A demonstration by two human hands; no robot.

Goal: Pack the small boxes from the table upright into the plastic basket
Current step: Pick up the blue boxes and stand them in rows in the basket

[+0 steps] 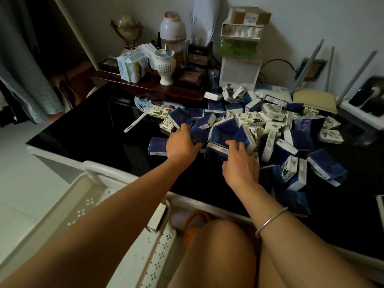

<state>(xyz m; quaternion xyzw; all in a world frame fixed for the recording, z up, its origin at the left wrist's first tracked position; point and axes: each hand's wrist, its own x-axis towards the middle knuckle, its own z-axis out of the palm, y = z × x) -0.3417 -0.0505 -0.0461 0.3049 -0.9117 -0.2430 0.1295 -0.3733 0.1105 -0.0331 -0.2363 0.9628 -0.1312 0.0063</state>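
A heap of several small blue and white boxes (259,125) covers the right half of the black glass table (93,129). My left hand (180,142) reaches into the heap's near left edge, fingers curled round a blue box (198,136). My right hand (239,163) lies on the heap beside it, fingers spread over a blue box with a white edge (216,148); whether it grips is hidden. The white plastic basket (83,206) stands below the table's front edge under my left forearm, and one small box (159,217) stands at its right rim.
A dark wooden tray (145,84) at the back holds a white vase, paper packs and small cases. Stacked cartons (241,44) stand against the wall. A white hand fan (145,109) lies left of the heap. A white router (361,113) sits at far right.
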